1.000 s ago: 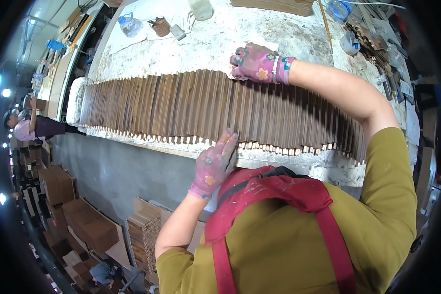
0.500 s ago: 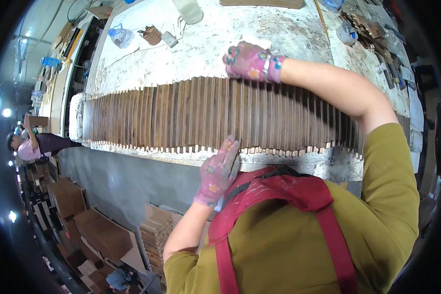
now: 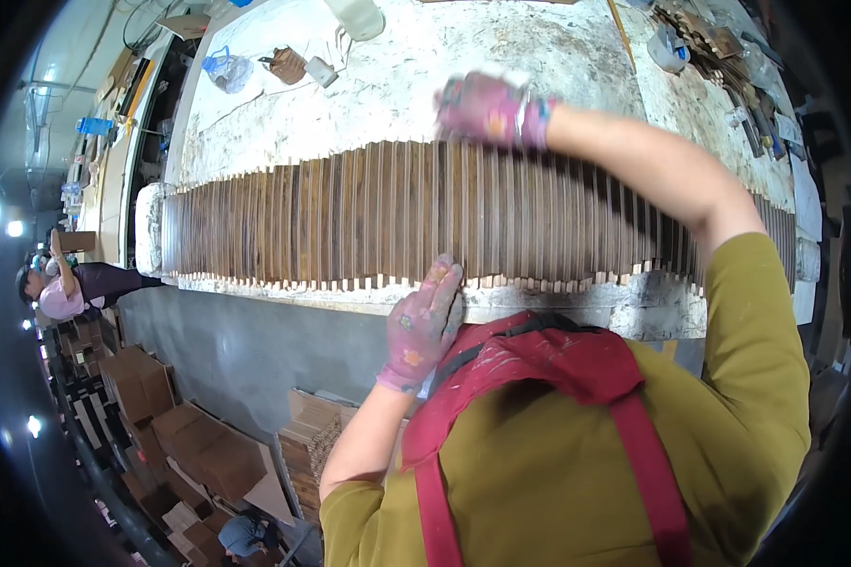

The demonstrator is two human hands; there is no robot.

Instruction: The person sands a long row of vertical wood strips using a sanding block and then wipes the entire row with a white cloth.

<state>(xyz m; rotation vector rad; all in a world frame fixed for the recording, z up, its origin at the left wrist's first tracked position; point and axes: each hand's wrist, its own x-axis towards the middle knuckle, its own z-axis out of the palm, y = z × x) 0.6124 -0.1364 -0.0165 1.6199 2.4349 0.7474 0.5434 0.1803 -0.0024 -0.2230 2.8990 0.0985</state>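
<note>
A long row of narrow dark brown wooden strips [image 3: 350, 217] lies side by side across the table, pale ends showing along both edges. My left hand [image 3: 421, 326], in a pink flowered glove, rests with its fingers stretched out and their tips against the near ends of the strips. At the far edge of the row is my right hand [image 3: 490, 111], in a matching glove, its fingers curled down and blurred. Something whitish shows just beyond its knuckles; what lies under the palm is hidden.
The white, stained worktable [image 3: 558, 57] holds a clear plastic jug [image 3: 229, 71], a brown object [image 3: 286, 64] and a whitish container [image 3: 357, 17]. Scrap strips [image 3: 700, 52] are piled at far right. Cardboard boxes [image 3: 213, 449] stand on the floor; another person [image 3: 71, 283] is at left.
My right hand has shifted slightly, staying at the far edge of the strips. My left hand keeps nearly the same place. The view has tilted a little.
</note>
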